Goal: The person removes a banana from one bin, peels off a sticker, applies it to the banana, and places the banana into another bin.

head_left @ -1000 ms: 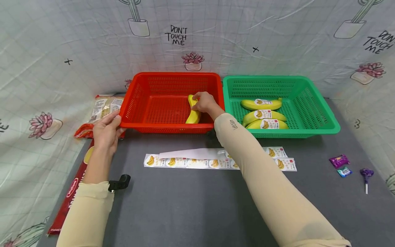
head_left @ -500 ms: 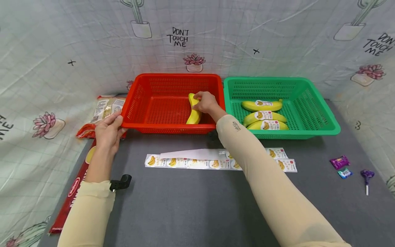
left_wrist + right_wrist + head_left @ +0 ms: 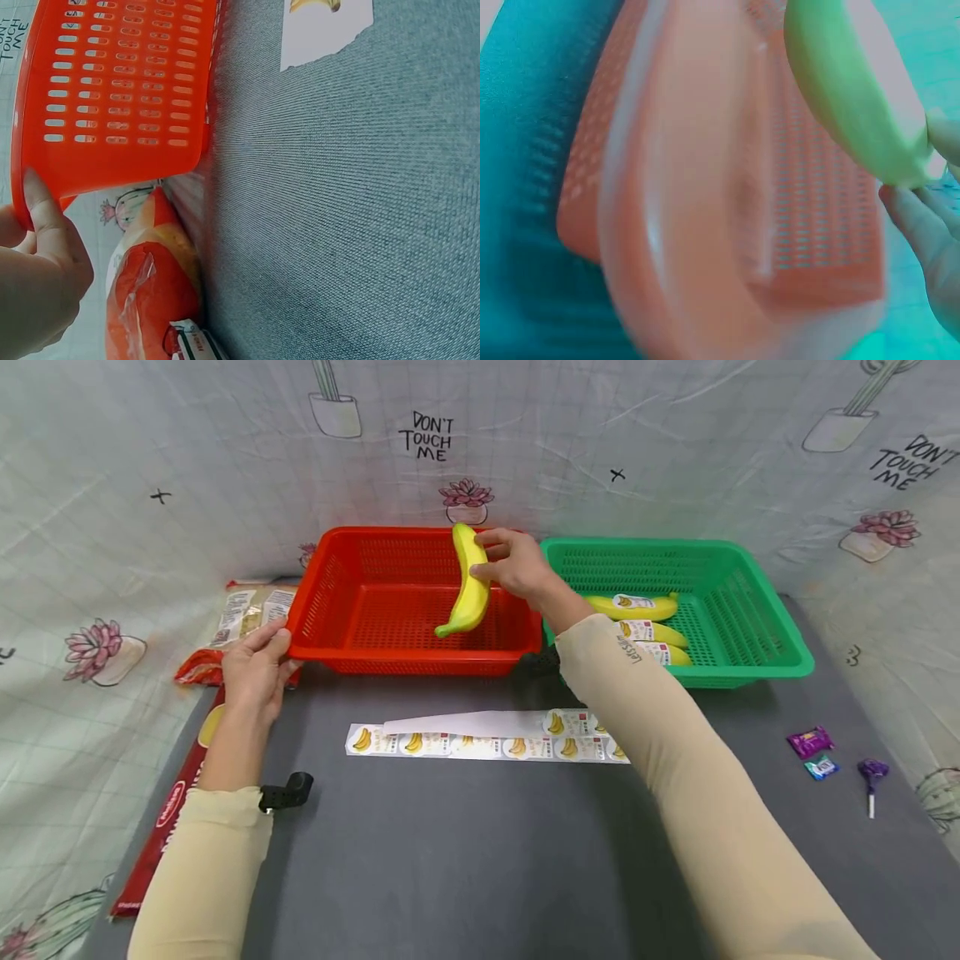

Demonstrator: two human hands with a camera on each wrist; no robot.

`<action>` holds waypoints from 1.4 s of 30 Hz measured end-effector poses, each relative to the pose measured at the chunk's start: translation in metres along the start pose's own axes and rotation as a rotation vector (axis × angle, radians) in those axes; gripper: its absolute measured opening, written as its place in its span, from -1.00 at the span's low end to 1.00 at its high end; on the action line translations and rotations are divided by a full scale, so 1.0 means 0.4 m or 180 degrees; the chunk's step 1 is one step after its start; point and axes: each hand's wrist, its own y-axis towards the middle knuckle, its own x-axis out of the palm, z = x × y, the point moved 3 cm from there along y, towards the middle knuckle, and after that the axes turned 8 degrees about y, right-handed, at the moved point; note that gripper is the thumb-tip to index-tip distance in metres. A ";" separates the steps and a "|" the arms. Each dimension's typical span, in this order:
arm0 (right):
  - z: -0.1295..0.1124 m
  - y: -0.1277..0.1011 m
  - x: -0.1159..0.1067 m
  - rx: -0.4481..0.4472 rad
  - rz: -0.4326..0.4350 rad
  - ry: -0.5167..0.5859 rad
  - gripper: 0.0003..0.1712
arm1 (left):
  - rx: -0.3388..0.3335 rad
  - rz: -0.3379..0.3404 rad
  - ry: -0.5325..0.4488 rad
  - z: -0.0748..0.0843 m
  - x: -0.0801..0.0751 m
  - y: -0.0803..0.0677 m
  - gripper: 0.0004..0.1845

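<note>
A yellow banana (image 3: 471, 583) with a greenish tip hangs tilted above the red basket (image 3: 420, 661). My right hand (image 3: 517, 562) pinches it near its upper end; in the right wrist view the fingertips hold one end of the banana (image 3: 855, 97). At the basket's left front corner, my left hand (image 3: 257, 672) grips the rim between thumb and fingers. The left wrist view shows that hand (image 3: 45, 262) on the rim of the red basket (image 3: 120, 161). To the right, the green basket (image 3: 757, 673) holds several bananas (image 3: 636, 605) bearing white stickers.
A strip of banana stickers (image 3: 487, 747) lies in front of the baskets, partly under the right sleeve. Two small candies (image 3: 811, 742) and a purple lollipop (image 3: 873, 772) lie at right. A plastic food bag (image 3: 243, 618) and a long red packet (image 3: 168, 818) line the left edge.
My right hand has lifted the banana up from the red basket's floor, and the arm has swung slightly right. My left hand has stayed on the basket's rim.
</note>
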 end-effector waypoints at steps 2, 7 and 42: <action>-0.019 -0.029 -0.029 -0.0051 -0.0077 0.0083 -0.35 | -0.0007 0.0033 0.0011 0.001 0.001 0.000 -0.46; -0.026 -0.140 -0.097 -0.0208 -0.0370 0.0022 -0.33 | 0.0012 0.0091 0.0041 -0.001 0.001 0.001 -0.46; 0.324 -0.465 -0.020 -0.0858 -0.2274 -0.1057 -0.50 | 0.0093 0.0154 0.0074 -0.007 0.024 0.004 -0.49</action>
